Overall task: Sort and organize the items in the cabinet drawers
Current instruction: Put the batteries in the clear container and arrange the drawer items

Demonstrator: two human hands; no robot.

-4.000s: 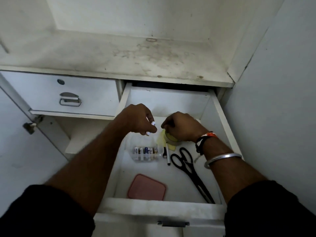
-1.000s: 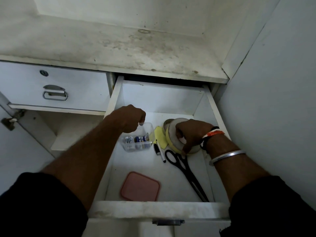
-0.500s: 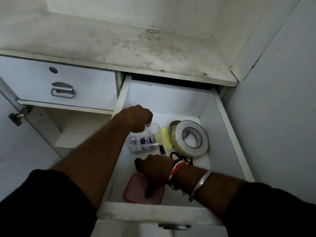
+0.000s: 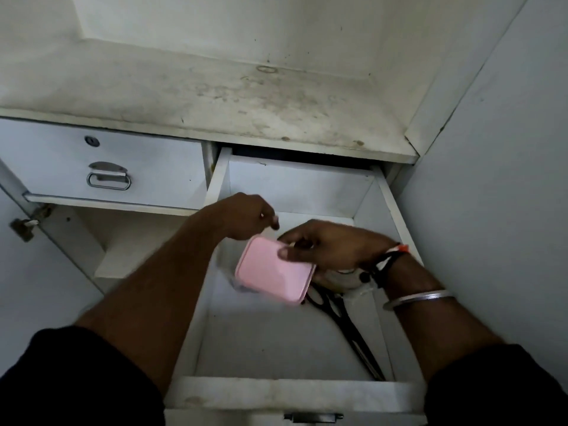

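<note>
Right fingers (image 4: 295,238) curled, pinching pink lid (image 4: 275,276)

Pink lid (image 4: 274,273); black scissors (image 4: 344,324); white drawer (image 4: 285,392), stained white shelf (image 4: 215,96); silver bangle (image 4: 418,298); black sleeves (image 4: 76,379).

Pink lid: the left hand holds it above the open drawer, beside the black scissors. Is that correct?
The hand is wrong: in the head view the right hand holds the pink lid above the open drawer, beside the black scissors.
</note>
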